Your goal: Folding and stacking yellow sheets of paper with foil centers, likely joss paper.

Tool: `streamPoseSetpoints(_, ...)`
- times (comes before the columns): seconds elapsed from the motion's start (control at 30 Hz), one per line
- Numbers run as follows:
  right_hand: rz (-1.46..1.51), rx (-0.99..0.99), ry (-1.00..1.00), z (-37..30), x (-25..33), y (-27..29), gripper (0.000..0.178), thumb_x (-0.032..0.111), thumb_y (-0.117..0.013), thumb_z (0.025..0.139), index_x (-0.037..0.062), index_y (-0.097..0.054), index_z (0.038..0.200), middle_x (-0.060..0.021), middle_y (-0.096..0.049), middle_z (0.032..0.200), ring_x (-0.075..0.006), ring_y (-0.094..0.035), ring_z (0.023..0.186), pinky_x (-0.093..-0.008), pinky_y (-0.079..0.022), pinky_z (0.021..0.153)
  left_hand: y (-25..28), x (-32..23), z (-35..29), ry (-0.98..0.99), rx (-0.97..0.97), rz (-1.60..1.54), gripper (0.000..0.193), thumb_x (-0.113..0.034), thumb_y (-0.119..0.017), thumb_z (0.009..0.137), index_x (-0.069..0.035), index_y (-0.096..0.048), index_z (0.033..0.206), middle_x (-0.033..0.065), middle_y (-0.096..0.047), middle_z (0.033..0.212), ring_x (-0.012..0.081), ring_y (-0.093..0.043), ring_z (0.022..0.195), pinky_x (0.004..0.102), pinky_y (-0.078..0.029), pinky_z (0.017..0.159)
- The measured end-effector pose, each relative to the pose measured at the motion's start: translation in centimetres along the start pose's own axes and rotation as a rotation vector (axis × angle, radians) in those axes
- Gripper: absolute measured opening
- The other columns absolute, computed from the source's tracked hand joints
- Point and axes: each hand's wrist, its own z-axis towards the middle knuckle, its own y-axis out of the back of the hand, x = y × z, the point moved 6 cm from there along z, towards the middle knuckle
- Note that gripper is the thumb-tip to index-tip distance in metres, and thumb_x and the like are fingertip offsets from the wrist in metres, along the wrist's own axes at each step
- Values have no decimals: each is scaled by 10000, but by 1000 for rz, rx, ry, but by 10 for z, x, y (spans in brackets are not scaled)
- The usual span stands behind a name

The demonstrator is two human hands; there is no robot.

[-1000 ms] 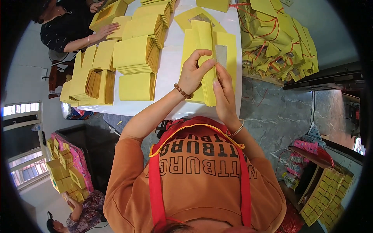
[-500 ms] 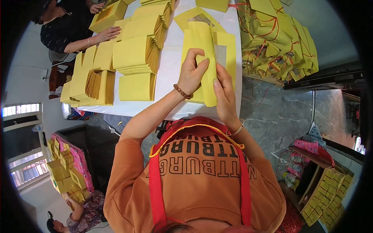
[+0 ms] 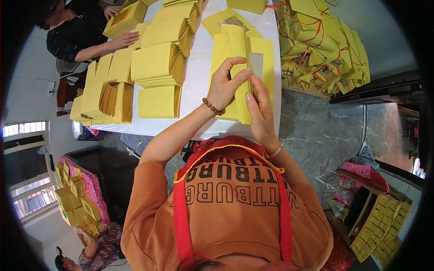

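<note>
A folded stack of yellow paper [image 3: 235,40] stands lengthwise before me on the white table, its layered edge toward my right. My left hand [image 3: 226,86] curls over it, with index finger and thumb pinching near that edge. Along the same edge my right hand [image 3: 261,108] grips the stack's lower part, thumb against the paper and fingers beside it. Beneath lies a flat yellow sheet [image 3: 267,47] with a grey patch [image 3: 256,65]. Another yellow sheet [image 3: 212,22], turned at an angle, is just beyond, partly covered.
Rows of folded yellow paper bundles [image 3: 153,63] fill the left of the white table [image 3: 199,67]. A co-worker's hand [image 3: 124,40] rests on bundles at the far left. Yellow packets tied with red string [image 3: 325,45] are heaped at right. Another person [image 3: 104,246] sits lower left near stacked yellow bundles.
My left thumb and index finger have shifted slightly right, to the stack's edge. My right fingertips have come up close to the left thumb.
</note>
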Motion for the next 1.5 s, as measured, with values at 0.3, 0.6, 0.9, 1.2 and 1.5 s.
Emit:
streamPoseSetpoints(0.3,30,-15,-27,-1,-3,3,430,129,-386,932,-48,-339,1321,-182,-333,1361,-263,-307,1285,-340,-227,1071,-3,3,-1,75,32,-76,310,-205,-605,873,-7,-534,1100,-1,-552,836,39,-459,691,197,-408,608)
streamPoseSetpoints(0.6,24,-9,-21,-1,-5,3,434,128,-383,930,-45,-338,1325,-178,-342,1356,-259,-315,1281,-333,-229,1067,3,11,-1,129,36,-123,163,-156,-565,891,-37,-527,994,-16,-547,765,29,-474,636,188,-407,559)
streamPoseSetpoints(0.9,50,-13,-33,-1,-9,0,441,135,-403,927,-48,-340,1323,-181,-338,1359,-256,-307,1288,-329,-232,1066,2,-3,-2,26,-130,-127,155,-84,-521,873,-20,-519,1013,4,-542,804,54,-493,728,211,-430,625)
streamPoseSetpoints(1.2,22,-6,-30,0,-4,-2,443,121,-416,920,-48,-337,1322,-183,-326,1364,-261,-304,1288,-332,-232,1068,2,0,-2,114,17,-52,279,-188,-604,863,8,-579,1060,39,-604,953,71,-521,840,222,-434,725)
streamPoseSetpoints(1.5,45,-10,-23,0,-6,-1,449,141,-406,926,-45,-329,1328,-183,-327,1356,-262,-306,1283,-337,-229,1067,1,-1,0,22,23,-4,308,-210,-627,857,0,-570,1074,23,-604,910,65,-526,803,224,-445,703)
